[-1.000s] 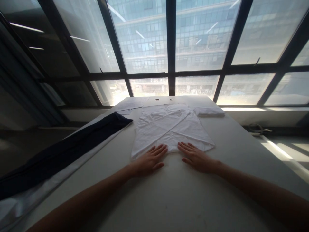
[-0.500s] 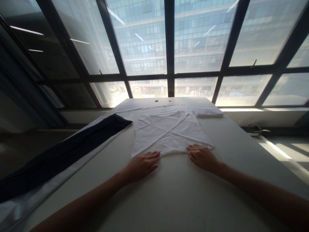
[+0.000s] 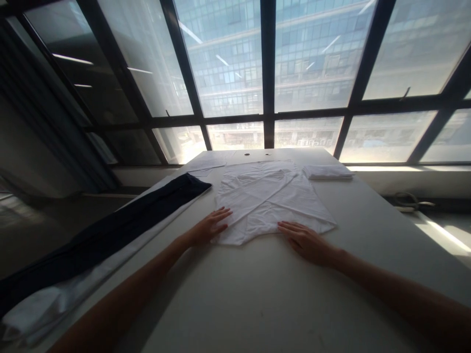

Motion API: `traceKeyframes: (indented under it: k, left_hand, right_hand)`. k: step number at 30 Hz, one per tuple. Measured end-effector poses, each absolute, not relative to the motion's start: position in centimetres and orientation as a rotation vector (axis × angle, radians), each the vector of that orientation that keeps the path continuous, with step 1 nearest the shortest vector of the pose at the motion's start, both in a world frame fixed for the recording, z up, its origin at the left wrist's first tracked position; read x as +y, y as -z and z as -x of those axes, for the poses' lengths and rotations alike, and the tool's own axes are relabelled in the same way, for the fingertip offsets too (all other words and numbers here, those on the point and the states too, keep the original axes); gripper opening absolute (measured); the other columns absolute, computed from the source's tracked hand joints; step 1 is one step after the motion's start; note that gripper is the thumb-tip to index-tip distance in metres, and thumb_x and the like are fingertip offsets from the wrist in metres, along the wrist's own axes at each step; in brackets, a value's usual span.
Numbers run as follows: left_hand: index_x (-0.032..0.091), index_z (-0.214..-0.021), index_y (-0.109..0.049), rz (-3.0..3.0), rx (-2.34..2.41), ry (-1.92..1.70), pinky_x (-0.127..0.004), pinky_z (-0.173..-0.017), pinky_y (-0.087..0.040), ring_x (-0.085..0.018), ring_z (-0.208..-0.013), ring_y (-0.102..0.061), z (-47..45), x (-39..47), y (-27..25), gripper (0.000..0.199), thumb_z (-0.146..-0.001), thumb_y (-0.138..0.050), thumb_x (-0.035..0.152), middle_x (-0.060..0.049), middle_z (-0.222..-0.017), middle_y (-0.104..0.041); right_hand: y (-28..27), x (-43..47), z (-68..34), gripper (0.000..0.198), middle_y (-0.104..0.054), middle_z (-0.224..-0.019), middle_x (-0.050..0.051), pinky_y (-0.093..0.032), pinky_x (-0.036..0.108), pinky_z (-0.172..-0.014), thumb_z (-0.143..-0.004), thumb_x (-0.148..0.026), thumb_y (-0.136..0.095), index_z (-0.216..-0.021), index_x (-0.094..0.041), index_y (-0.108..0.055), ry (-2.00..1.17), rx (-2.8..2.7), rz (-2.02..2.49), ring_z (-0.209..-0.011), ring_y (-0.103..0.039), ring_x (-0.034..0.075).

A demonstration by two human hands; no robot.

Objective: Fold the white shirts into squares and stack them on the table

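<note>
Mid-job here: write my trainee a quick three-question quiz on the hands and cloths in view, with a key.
1. Which side of the spread white cloth does the left hand touch? A) far B) left C) right
2. True or false: the right hand grips the folded white cloth.
3. Fill in: the dark cloth lies on the ____ side of the table.

Key: 1. B. 2. False; the right hand rests at the spread white cloth's near edge. 3. left.

White garment (image 3: 274, 203): edge partly hidden under the left grip (image 3: 209, 229) and right grip (image 3: 303, 241). Cut off by the frame: both forearms (image 3: 142, 279), the dark cloth (image 3: 121, 223) and the bench (image 3: 239, 294). Two spots (image 3: 247, 154) at its far end are too small to identify; lettering-like marks (image 3: 311, 142) outside are too blurred to read.
</note>
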State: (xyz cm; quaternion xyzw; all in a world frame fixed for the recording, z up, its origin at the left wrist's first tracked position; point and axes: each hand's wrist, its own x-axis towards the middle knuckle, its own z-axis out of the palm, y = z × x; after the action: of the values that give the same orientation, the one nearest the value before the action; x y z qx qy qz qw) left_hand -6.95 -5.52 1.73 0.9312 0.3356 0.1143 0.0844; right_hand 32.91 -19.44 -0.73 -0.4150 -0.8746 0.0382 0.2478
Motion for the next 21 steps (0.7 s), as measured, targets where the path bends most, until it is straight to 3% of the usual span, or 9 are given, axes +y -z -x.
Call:
traceKeyframes:
  k: [5, 10, 14, 21]
  left_hand:
    - [0.028, -0.160, -0.044, -2.758, 1.031, -0.191, -0.053, -0.127, -0.021, -0.032, -0.157, -0.025, 9.6, -3.0, -0.8, 0.064, -0.106, -0.039, 0.063, -0.008, -0.167, -0.032]
    - [0.030, -0.160, -0.042, -2.789, 1.033, -0.135, -0.053, -0.126, -0.020, -0.032, -0.157, -0.024, 9.3, -3.5, -0.8, 0.061, -0.108, -0.037, 0.061, -0.008, -0.169, -0.027]
    - [0.028, -0.157, -0.048, -2.815, 1.018, -0.169, -0.055, -0.124, -0.025, -0.032, -0.155, -0.030, 9.1, -3.9, -1.3, 0.058, -0.107, -0.041, 0.057, -0.011, -0.165, -0.035]
    - [0.029, -0.134, -0.071, -2.887, 0.937, -0.212, -0.052, -0.123, -0.032, -0.029, -0.137, -0.058, 8.2, -5.3, -3.2, 0.040, -0.106, -0.051, 0.047, -0.012, -0.144, -0.063]
  right_hand:
    - [0.3, -19.5, -33.0, 0.057, -0.060, -0.149, 0.011, -0.045, 0.042, -0.117, -0.092, -0.008, -0.047, -0.146, -0.018, -0.061, -0.241, -2.400, 1.183, -0.140, -0.054, 0.023]
    - [-0.3, -19.0, -32.5, 0.047, -0.068, -0.139, 0.011, -0.050, 0.037, -0.108, -0.094, -0.008, -0.048, -0.136, -0.018, -0.068, -0.155, -2.429, 1.294, -0.131, -0.062, 0.023]
    - [-1.3, -19.1, -31.6, 0.036, -0.078, -0.116, 0.011, -0.054, 0.029, -0.093, -0.097, -0.008, -0.047, -0.119, -0.019, -0.074, -0.038, -2.466, 1.488, -0.110, -0.073, 0.022]
    - [-2.3, -20.0, -31.4, 0.026, -0.079, -0.094, 0.010, -0.049, 0.024, -0.071, -0.096, -0.006, -0.049, -0.098, -0.017, -0.074, 0.095, -2.508, 1.675, -0.087, -0.075, 0.021]
